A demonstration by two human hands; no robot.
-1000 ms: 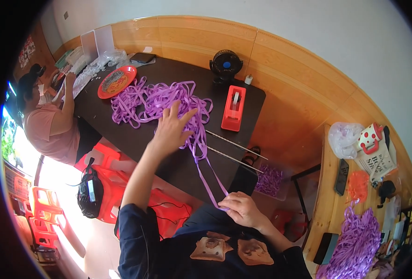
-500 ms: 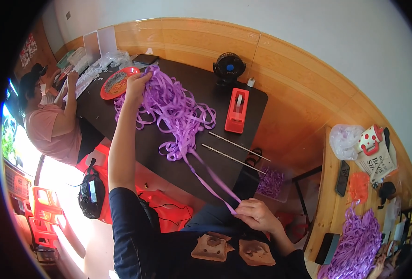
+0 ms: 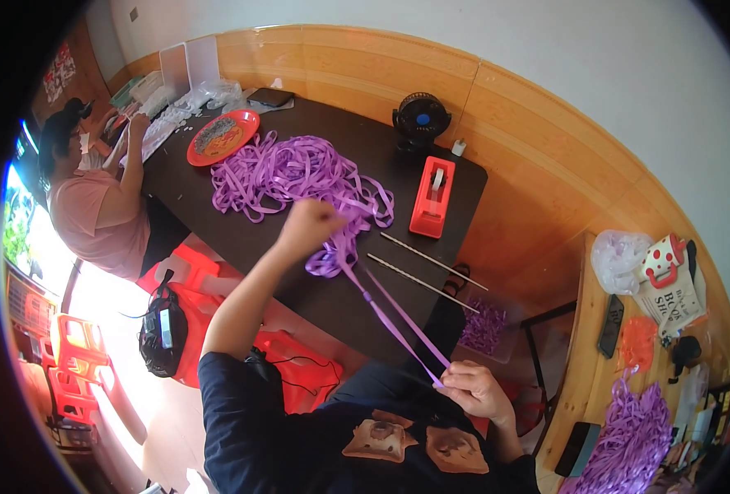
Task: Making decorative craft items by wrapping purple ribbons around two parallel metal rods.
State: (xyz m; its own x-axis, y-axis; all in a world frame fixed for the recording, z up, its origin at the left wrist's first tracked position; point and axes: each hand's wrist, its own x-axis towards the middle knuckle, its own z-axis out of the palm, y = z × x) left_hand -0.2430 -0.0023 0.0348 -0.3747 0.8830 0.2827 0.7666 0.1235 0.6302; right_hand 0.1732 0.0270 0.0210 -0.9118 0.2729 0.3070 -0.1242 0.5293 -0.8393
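Observation:
A tangled heap of purple ribbon (image 3: 291, 169) lies on the dark table. Over its near end is my left hand (image 3: 309, 228), fingers curled and smeared by motion; whether they grip any ribbon cannot be made out. Two strands of ribbon (image 3: 394, 319) run taut from the heap down to my right hand (image 3: 474, 389). That hand is closed, pinching the strands between thumb and fingers in front of my body, past the table's near edge.
Beyond the heap sits a red plate (image 3: 223, 137) of small grey pieces. A red tape dispenser (image 3: 432, 198), black fan (image 3: 421, 121) and two thin sticks (image 3: 431, 259) are to the right. A wooden side table (image 3: 564, 387) bears more purple ribbon (image 3: 628, 432). A co-worker (image 3: 93, 206) sits at left.
My left hand has let go of the raised far part of the ribbon and come nearer, to the heap's near end. The far ribbon has dropped flat. My right hand keeps its pinch.

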